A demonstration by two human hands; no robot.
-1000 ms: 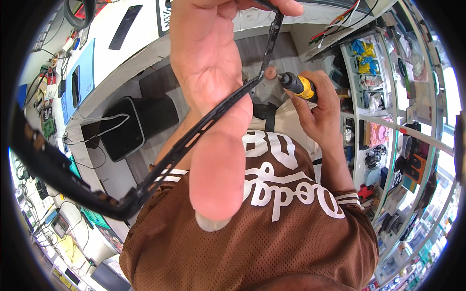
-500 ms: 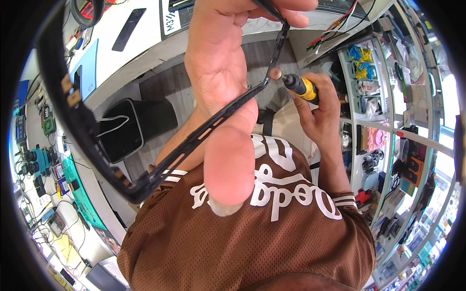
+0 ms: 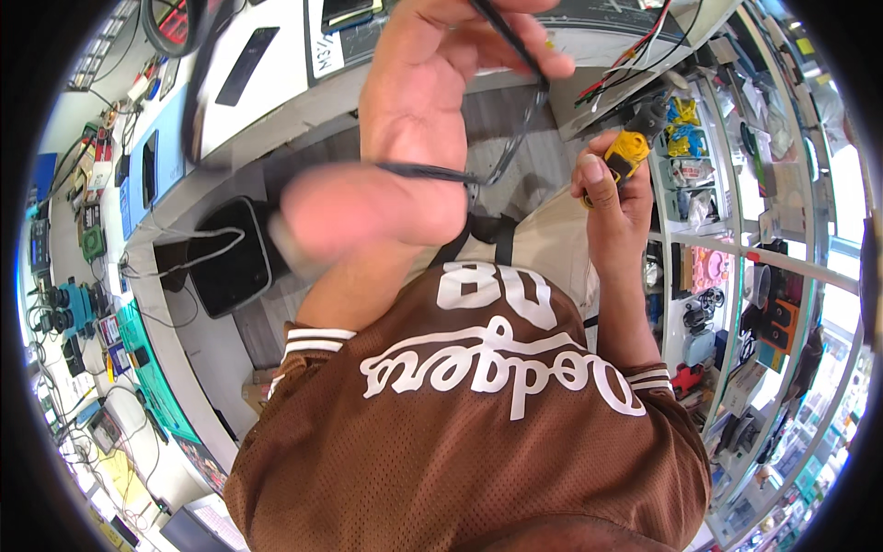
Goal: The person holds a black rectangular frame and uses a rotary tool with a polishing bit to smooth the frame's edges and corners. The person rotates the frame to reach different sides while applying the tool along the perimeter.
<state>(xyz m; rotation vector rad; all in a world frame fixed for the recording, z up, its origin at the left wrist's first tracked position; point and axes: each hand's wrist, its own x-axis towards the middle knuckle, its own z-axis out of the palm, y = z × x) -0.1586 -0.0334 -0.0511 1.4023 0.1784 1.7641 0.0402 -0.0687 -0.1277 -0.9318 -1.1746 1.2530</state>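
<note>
Close to the camera, my left hand [image 3: 414,120] is closed around a thin black rectangular frame [image 3: 524,129], its fingers at the top edge and its thumb blurred by motion. The frame's left side is also smeared. Lower and to the right, my right hand [image 3: 612,189] grips a yellow and black handheld rotary tool [image 3: 629,150]. The black end of the tool points up and to the right, apart from the frame. Its tip cannot be made out clearly.
A white workbench [image 3: 285,69] with a dark phone-shaped slab [image 3: 246,66] and a blue mat [image 3: 167,152] lies ahead and left. Below it stands a black bin [image 3: 230,258]. Red and black wires [image 3: 635,55] hang at the upper right, beside packed shelves [image 3: 727,235].
The rotary tool has swung away from the frame's corner, up and to the right. My left hand has turned the frame, and its thumb has moved left.
</note>
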